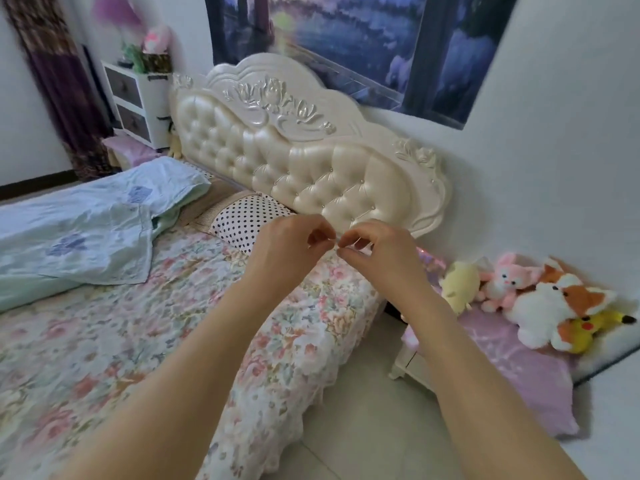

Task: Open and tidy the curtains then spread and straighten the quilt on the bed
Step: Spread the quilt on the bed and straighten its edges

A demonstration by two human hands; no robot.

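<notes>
We stand at the side of a wide bed covered in a quilted floral spread, its cream tufted headboard glossy, padded and carved along the top. The pale blue-green quilt, thin and creased with faded blue patches, lies bunched and half folded on the far side, its long axis running from the headboard toward the foot. It sits well to the left of both hands, across the mattress, so our left hand is the nearer one and, we judge, the reach must go left and forward. A dark purple patterned curtain hangs gathered in the far left corner. A black-and-white polka-dot pillow rests against the headboard, just beyond the hands. Our right hand meets the left in mid-air, fingertips pinched together; whether the fingers hold something tiny we cannot tell.
</notes>
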